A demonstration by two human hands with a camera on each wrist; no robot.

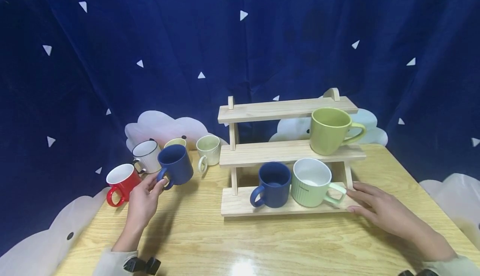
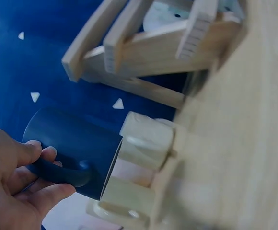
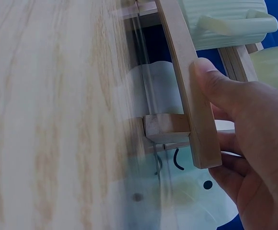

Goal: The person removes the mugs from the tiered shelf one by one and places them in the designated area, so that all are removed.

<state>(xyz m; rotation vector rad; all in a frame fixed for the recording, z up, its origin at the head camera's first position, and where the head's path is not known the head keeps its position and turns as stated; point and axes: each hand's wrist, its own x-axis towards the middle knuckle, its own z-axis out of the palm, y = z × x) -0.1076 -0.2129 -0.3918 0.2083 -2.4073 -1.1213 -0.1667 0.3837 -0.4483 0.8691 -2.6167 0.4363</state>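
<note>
My left hand (image 1: 144, 201) pinches the handle of a dark blue mug (image 1: 179, 165), holding it raised at the left of the table. In the left wrist view the mug (image 2: 72, 143) is tipped, its handle between thumb and fingers. My right hand (image 1: 386, 213) grips the right end of the lowest board of a three-tier wooden shelf (image 1: 240, 203); in the right wrist view the thumb lies on the board (image 3: 203, 139) and the fingers reach behind it. On that board stand a second blue mug (image 1: 275, 186) and a pale green ribbed mug (image 1: 309, 192). A yellow-green mug (image 1: 328, 134) occupies the middle board.
Left of the shelf stand a red mug (image 1: 125, 180), a white mug with a dark rim (image 1: 150, 159), a yellow mug (image 1: 175, 141) partly hidden behind the held one, and a cream mug (image 1: 210, 151). A blue curtain (image 1: 240, 38) hangs behind the wooden table (image 1: 240, 242).
</note>
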